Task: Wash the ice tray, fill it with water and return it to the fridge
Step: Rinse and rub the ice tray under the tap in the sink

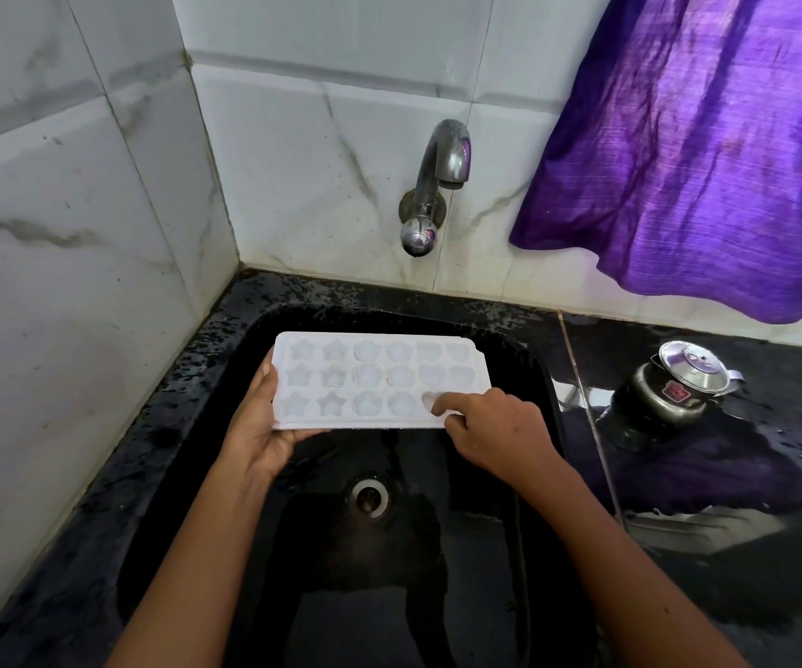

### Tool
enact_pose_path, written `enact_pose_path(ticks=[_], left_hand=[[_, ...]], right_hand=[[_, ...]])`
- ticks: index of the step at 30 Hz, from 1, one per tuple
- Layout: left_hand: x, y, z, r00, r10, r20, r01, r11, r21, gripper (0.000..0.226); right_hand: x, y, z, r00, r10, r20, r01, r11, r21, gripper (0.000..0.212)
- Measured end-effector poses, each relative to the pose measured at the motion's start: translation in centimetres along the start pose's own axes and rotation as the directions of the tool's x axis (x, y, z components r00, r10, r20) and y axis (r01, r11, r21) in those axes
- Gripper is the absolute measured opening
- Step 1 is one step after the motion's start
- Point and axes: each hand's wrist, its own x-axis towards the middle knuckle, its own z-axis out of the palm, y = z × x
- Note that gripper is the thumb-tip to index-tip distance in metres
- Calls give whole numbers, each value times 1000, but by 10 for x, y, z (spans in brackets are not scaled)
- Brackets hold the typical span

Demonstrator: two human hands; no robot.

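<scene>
We are holding the white ice tray [380, 378] level above the black sink [245, 339], cavities facing up, star shapes on the left and rounder ones toward the right. Our left hand [257, 426] is gripping the tray's left end, thumb lying along the edge and fingers tucked underneath. Our right hand [495, 426] is pinching the near right corner, index finger [442, 402] pressing down into a cavity in the front row. The metal tap [437, 185] is sitting on the marble-tiled wall behind the tray, no water showing from its spout. The drain [368, 496] is lying straight below us. Off to the right, a small steel pot with a lid [674, 383] is resting on the wet black counter [727, 474], with a purple cloth [707, 151] hanging above it.
</scene>
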Motion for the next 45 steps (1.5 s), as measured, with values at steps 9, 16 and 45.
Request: enact_pose_path(ticks=[9,16,45], left_hand=[[-1,0,3,1000,19,2,-19,1000,-23,37],[-5,0,8,1000,22,-11,-22,999,-33,32],[-5,1,12,999,33,-13,-33,999,-24,32]], right_hand=[[2,-7,-3,1000,-7,-16,6,1000,-18,35],[-1,-5,-8,999,36,-24,-35,999,24,31],[7,-34,-3,999,-35,33,32,997,76,39]])
